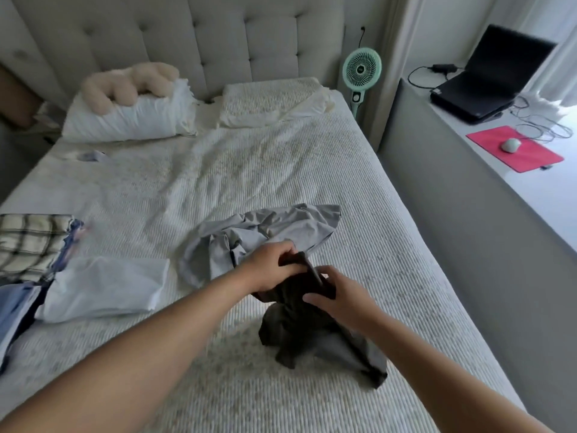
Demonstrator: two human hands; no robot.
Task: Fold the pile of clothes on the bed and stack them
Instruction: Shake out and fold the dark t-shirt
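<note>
A dark grey garment hangs bunched above the bed, its lower end touching the cover. My left hand grips its top edge, and my right hand pinches the same edge just to the right. Behind my hands lies a crumpled light grey garment. At the left sit a folded white piece, a folded checked cloth and blue clothes at the frame edge.
Two pillows and a fluffy cushion lie by the headboard. A green fan stands at the bed's far right corner. On the ledge to the right are a laptop, a red mat and a mouse.
</note>
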